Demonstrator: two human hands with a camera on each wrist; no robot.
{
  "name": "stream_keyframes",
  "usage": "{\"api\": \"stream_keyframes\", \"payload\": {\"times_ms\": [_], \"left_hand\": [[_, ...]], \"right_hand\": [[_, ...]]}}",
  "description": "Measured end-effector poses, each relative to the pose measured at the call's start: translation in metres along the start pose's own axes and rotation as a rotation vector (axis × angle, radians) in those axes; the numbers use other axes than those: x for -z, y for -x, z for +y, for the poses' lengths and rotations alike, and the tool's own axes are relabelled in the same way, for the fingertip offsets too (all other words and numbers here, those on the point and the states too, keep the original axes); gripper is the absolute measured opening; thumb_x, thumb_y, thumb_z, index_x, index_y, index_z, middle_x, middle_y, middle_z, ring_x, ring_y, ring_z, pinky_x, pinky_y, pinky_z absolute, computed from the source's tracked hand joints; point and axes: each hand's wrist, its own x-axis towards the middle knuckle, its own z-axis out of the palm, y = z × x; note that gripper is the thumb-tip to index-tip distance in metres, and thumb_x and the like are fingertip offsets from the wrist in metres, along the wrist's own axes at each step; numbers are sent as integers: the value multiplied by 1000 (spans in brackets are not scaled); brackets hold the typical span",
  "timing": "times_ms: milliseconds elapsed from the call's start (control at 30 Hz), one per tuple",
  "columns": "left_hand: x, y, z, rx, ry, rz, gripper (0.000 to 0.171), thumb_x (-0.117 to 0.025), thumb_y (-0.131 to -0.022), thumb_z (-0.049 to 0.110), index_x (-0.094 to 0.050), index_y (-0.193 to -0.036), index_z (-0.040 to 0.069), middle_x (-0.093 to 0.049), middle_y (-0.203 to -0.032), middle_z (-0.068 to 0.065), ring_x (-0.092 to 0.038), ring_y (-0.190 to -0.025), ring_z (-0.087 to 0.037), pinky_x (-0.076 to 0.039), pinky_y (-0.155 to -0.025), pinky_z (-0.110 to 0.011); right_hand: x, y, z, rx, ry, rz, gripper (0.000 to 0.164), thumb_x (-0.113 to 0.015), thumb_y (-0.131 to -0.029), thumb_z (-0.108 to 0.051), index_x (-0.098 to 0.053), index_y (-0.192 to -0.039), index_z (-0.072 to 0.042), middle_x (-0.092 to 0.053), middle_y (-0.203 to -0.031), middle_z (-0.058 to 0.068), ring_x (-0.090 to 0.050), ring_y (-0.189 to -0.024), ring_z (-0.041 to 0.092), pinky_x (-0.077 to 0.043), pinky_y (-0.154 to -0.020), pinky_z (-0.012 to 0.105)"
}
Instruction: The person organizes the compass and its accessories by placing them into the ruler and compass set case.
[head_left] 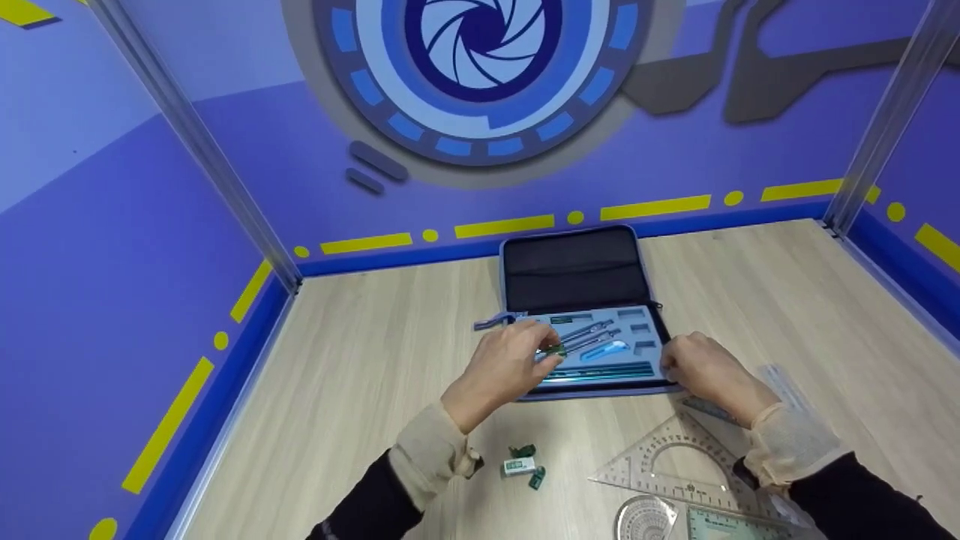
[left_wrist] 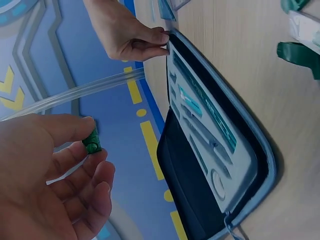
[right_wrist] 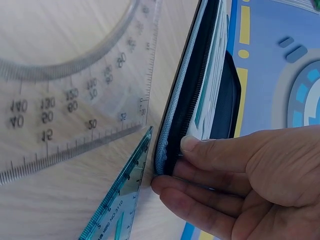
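Observation:
A zippered drawing-set case [head_left: 574, 274] lies open on the table, its grey tray [head_left: 600, 319] holding compasses [head_left: 592, 337], a light-blue cutter-like tool [head_left: 606, 350] and teal pencils [head_left: 600, 373]. Over the tray's left side, my left hand [head_left: 510, 356] pinches a small green translucent piece [left_wrist: 92, 142] with a round spot on it between thumb and fingertips. My right hand [head_left: 701, 367] grips the case's near right corner; in the right wrist view its thumb [right_wrist: 215, 152] lies on the zippered edge [right_wrist: 182, 110], fingers underneath.
Near me lie a white eraser [head_left: 519, 466] and two small green pieces, one in front [head_left: 537, 478]. Clear set squares [head_left: 637, 465], a protractor [head_left: 645, 517] and a greenish template [head_left: 739, 525] spread at the near right. Blue-purple walls [head_left: 450, 202] enclose the table.

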Motion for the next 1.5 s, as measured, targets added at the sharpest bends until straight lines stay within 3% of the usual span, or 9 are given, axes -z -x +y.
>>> {"api": "stream_keyframes", "payload": {"times_ms": [333,633,967,1200,1500], "left_hand": [[-34,-45,15,15,-12,-46,21,-72,-97,34,-76,-111,19,-72,-100,2,-68,-87,-11,-55,-72,-23],[-57,-82,25,89,-50,-109,22,-70,-97,38,-76,-114,24,-72,-104,4,-69,-86,-12,-55,-69,-25],[-84,-112,38,128,-53,-118,19,-69,-98,29,-76,-115,25,-71,-105,5,-70,-89,-15,-55,-71,-29],[-108,-131,44,194,-98,-135,23,-71,-91,23,-78,-113,29,-75,-110,8,-73,-96,-15,-58,-77,-33],[-129,-147,45,269,-92,-122,16,-73,-92,23,-81,-103,31,-78,-105,10,-74,-90,-14,-58,-75,-32]], "right_hand": [[-2,2,6,0,6,17,19,-64,-80,12,-76,-77,-3,-70,-72,5,-51,-60,14,-46,-56,31],[-3,3,7,-5,0,36,19,-65,-79,12,-76,-75,-4,-70,-72,5,-53,-61,15,-48,-56,32],[-3,3,7,0,-4,30,22,-66,-80,11,-75,-71,-7,-69,-68,1,-49,-59,12,-43,-54,29],[-4,1,5,-7,3,27,18,-69,-79,9,-76,-72,-6,-70,-68,1,-53,-60,12,-48,-56,32],[-3,1,3,11,6,45,24,-69,-81,10,-69,-65,-8,-59,-60,-4,-42,-55,11,-37,-53,27]]}}
